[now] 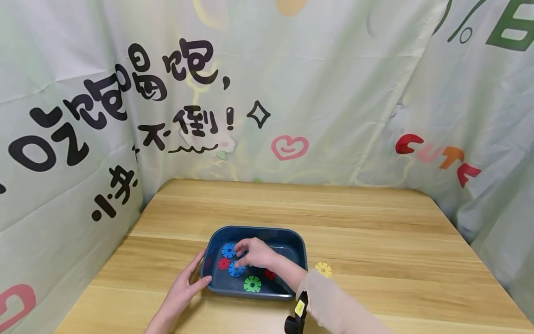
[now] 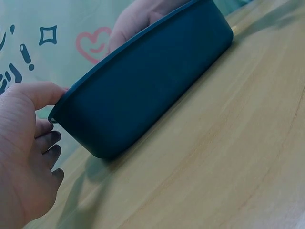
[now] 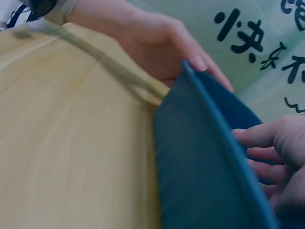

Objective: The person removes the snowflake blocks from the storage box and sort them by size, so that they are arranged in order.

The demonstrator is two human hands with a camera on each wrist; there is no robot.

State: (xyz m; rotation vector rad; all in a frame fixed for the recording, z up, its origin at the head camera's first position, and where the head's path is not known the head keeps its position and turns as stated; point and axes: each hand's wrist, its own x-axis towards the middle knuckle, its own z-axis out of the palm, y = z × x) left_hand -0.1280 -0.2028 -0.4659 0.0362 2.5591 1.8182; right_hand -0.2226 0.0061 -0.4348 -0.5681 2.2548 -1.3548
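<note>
A dark blue rectangular tub (image 1: 292,237) stands on the table with several notched plastic discs in it. My left hand (image 1: 184,286) holds the tub's left end, thumb at the rim of the near corner and fingers along the outer wall. Inside, my right hand (image 1: 257,253) reaches over the discs, thumb and forefinger apart. Its fingertips are close to an upper blue disc (image 1: 228,250) and a lower blue disc (image 1: 236,269); contact cannot be told. Nearby lie a small red disc (image 1: 223,263), a green disc (image 1: 252,284) and a red disc (image 1: 270,274) partly behind the right forearm.
A yellow notched disc (image 1: 323,269) lies on the wooden table (image 1: 375,222), just right of the tub. Printed curtains (image 1: 325,116) hang behind the table and along its sides. A black camera (image 1: 297,317) is strapped to the right wrist.
</note>
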